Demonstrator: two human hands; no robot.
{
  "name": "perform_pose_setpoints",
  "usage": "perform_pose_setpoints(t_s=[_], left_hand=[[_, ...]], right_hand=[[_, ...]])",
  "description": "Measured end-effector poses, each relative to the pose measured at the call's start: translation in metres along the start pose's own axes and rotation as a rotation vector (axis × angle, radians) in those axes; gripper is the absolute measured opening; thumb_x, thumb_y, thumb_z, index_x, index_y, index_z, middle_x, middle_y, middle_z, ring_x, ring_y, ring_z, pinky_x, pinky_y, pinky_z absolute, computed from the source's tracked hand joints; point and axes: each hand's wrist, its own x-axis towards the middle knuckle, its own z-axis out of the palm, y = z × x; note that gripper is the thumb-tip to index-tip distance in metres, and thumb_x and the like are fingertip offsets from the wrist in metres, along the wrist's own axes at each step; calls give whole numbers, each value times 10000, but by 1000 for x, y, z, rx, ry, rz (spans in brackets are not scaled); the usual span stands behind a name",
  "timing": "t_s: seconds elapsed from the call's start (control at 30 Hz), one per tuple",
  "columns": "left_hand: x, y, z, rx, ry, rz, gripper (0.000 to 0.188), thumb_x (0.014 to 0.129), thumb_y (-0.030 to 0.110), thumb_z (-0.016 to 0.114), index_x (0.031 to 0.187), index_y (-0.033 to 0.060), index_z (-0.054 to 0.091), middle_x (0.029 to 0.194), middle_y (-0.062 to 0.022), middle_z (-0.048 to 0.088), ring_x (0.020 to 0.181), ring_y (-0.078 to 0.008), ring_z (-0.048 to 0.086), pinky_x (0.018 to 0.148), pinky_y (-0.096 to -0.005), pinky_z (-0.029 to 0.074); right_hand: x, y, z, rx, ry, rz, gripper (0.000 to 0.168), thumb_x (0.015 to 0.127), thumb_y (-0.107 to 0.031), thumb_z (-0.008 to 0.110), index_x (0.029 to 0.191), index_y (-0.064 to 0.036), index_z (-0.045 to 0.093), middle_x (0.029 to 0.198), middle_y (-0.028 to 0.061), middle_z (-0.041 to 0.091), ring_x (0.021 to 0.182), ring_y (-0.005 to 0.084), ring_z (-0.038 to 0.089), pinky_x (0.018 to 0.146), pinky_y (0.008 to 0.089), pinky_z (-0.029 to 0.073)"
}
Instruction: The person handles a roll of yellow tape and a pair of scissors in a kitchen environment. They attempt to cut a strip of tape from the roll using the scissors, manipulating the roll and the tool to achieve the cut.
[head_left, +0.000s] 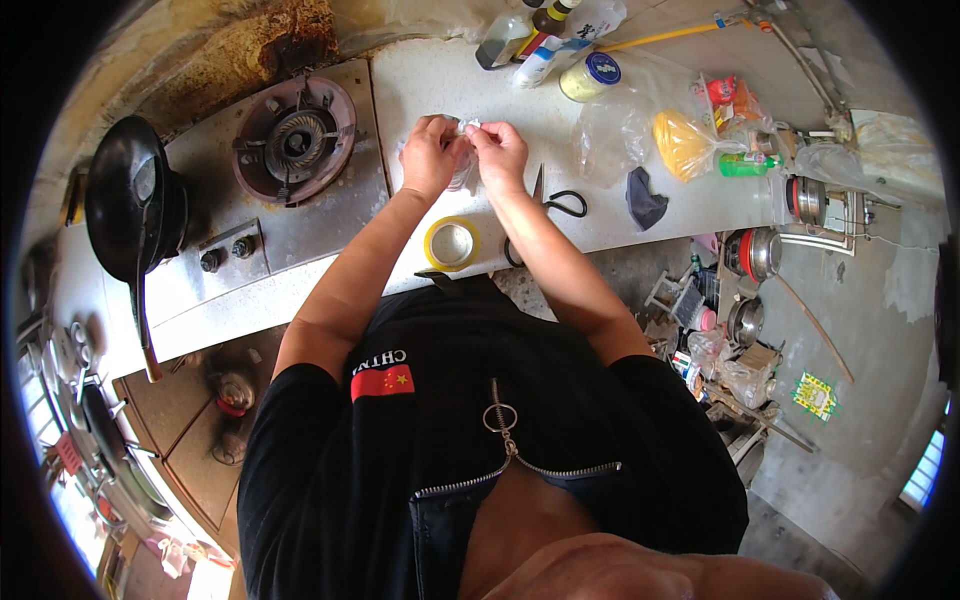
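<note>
Both hands meet over the white countertop (517, 214). My left hand (429, 156) and my right hand (500, 156) pinch the gathered white top of a clear plastic bag (461, 174) between thumbs and fingers. The bag's body hangs between and below the hands; its contents cannot be made out. Nearer my body lies a roll of clear tape (451, 244) with a yellow core edge. A pair of black-handled scissors (568, 203) rests under and beside my right forearm, which hides part of it.
To the left are a gas burner (295, 140) and a black wok (124, 199) holding a ladle. Bottles (541, 30) and a blue-lidded jar (589, 76) stand at the back. On the right lie a clear bag (613, 135), a dark cloth (645, 199) and a yellow-filled bag (684, 142).
</note>
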Motion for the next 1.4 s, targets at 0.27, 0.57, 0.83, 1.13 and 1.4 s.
perform_pose_setpoints(t_s=[0.27,0.57,0.83,1.13,1.4], left_hand=[[-1,-9,-23,-309,-139,32,766,752,48,771,1419,28,396,1437,-217,364,1097,-310,624,982,-358,510],[-36,-35,-50,-80,-78,-92,652,769,171,780,1346,48,502,1271,-196,556,1088,-316,606,945,-379,498],[-52,-44,-31,-96,-172,-73,673,813,115,749,1401,6,441,1424,-225,442,1094,-282,635,873,-345,550],[-49,-45,-28,-204,-175,-126,701,821,92,734,1413,-44,385,1341,-210,519,995,-260,664,808,-338,573],[-57,-53,-17,-187,-116,-238,712,829,102,734,1422,-56,373,1340,-198,529,962,-232,676,815,-329,549]], right_hand=[[3,-59,-44,-444,-209,-251,799,746,-179,835,1412,-63,410,1230,184,608,890,181,672,771,295,544],[36,-24,-21,-528,-247,-147,498,719,-272,816,1125,-61,620,1033,161,700,921,279,680,831,370,533],[9,-35,8,-826,-127,-395,148,764,-166,731,880,-94,673,952,95,658,946,307,626,812,408,498],[13,-51,-9,-802,-287,-325,322,777,-237,725,1022,-50,633,1026,170,668,997,340,637,878,428,505],[27,-33,-9,-796,-401,-436,231,850,-246,652,979,-56,677,952,168,695,903,340,666,809,426,521]])
